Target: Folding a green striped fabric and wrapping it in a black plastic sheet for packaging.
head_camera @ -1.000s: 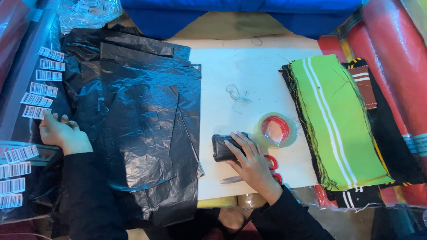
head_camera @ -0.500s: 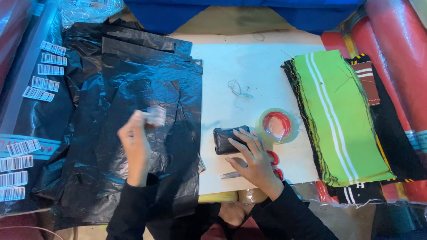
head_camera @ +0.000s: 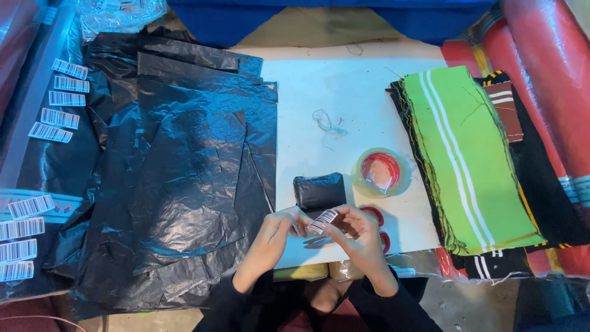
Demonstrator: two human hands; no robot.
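White barcode sticker between both hands' fingers

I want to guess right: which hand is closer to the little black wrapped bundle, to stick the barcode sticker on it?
Probably the left hand: it sits just below the small black plastic-wrapped bundle and pinches the white barcode sticker. The right hand holds the sticker too, but lies lower right, over the red-handled scissors.

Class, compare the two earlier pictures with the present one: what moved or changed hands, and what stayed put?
The left hand carried a barcode sticker from the strips at the far left across the black bags to the front of the table. The right hand let go of the small black bundle and now pinches the sticker too. The bundle, tape roll, scissors and green cloth stayed put.
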